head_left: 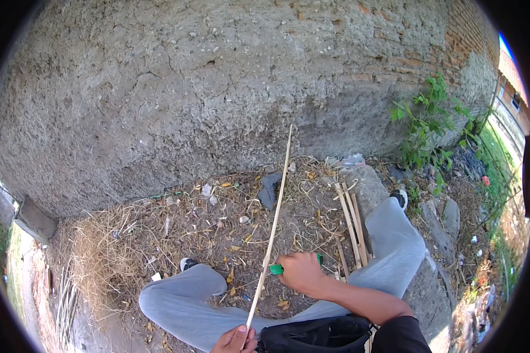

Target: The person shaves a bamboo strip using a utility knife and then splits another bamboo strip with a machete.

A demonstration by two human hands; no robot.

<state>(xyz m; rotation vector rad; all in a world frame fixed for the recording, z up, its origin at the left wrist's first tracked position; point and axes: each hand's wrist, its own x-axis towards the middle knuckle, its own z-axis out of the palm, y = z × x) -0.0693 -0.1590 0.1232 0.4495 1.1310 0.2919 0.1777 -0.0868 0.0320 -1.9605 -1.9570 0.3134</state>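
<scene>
My left hand is at the lower edge, its thumb and fingers closed on the near end of a long, pale bamboo strip. The strip slants up and slightly right, narrowing toward its far tip in front of the wall. Just right of its middle, my right hand is wrapped round a green tool. Bits of green show on both sides of that fist; any blade is hidden, and I cannot tell if the tool touches the strip.
More split strips lean beside my right leg. Curly shavings heap at the left, near a bundle of thin sticks. A rough wall rises ahead, with a leafy plant at its right. A black bag rests at my lap.
</scene>
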